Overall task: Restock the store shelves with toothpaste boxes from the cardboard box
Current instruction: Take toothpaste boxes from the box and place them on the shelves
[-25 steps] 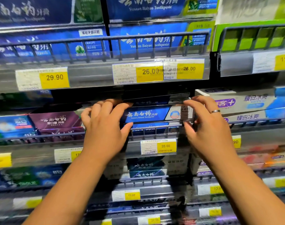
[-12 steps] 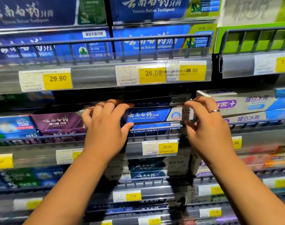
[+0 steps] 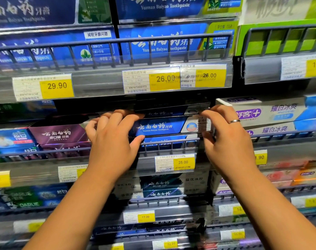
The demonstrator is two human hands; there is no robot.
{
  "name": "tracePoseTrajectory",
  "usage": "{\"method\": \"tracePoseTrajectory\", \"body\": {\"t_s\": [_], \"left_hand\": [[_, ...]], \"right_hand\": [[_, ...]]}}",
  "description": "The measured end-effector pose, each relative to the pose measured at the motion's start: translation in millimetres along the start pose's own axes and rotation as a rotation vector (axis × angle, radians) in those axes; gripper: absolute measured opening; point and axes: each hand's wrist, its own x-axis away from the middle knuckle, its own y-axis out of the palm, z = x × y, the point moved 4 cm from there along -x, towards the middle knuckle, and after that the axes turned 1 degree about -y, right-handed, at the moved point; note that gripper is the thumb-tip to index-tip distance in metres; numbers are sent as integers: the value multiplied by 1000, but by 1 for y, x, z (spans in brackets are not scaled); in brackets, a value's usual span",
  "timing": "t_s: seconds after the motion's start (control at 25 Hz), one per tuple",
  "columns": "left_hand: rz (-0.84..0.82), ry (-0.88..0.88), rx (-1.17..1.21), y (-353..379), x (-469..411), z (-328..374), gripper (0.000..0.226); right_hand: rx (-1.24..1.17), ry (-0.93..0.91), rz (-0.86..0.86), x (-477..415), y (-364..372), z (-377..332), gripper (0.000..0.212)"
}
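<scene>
Both hands are up at the middle shelf (image 3: 117, 160), in the centre of the frame, gripping the two ends of one blue toothpaste box (image 3: 164, 126). The left hand (image 3: 112, 141) wraps the box's left end, fingers curled over its top edge and thumb pressed under its lower edge. The right hand (image 3: 227, 139), with a ring (image 3: 233, 121) on one finger, pinches the right end, fingers on top and thumb tucked beneath. The box lies lengthwise, label facing out, just above the shelf's wire rail (image 3: 169, 141) and resting on another blue box of the same kind behind that rail. A darker box sits directly above it, in shadow under the upper shelf.

Below the held box, a yellow price tag (image 3: 174, 162) reads 25.00. To the left of the hands stands a purple box (image 3: 58, 134); to the right, a white and blue box (image 3: 272, 112) touches the right hand's knuckles. In the upper part of the frame, large blue boxes (image 3: 164, 44) stand behind another rail, above tags reading 29.90 and 26.00. The cardboard box does not show.
</scene>
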Motion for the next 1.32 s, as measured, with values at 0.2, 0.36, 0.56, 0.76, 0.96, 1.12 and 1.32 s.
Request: {"method": "tracePoseTrajectory", "body": {"t_s": [0.2,0.36,0.56,0.76,0.96,1.12,1.32], "left_hand": [[-13,-8,-3,0,1,2,49],[-10,-9,-4,0,2,2,50],[-30,-41,66,-4,3,3,52],[-9,44,349,-19,11,42,45],[-68,94,511,-8,14,94,43],[-126,71,499,6,16,133,45],[-164,-95,610,20,22,182,48]], "right_hand": [[-13,-7,14,-1,0,1,45],[-20,-17,23,0,1,1,46],[-26,-25,23,5,-3,0,50],[-103,104,121,26,-25,9,46],[-58,210,106,48,-57,51,44],[-73,351,139,52,-90,102,46],[-132,407,121,38,-118,167,52]]}}
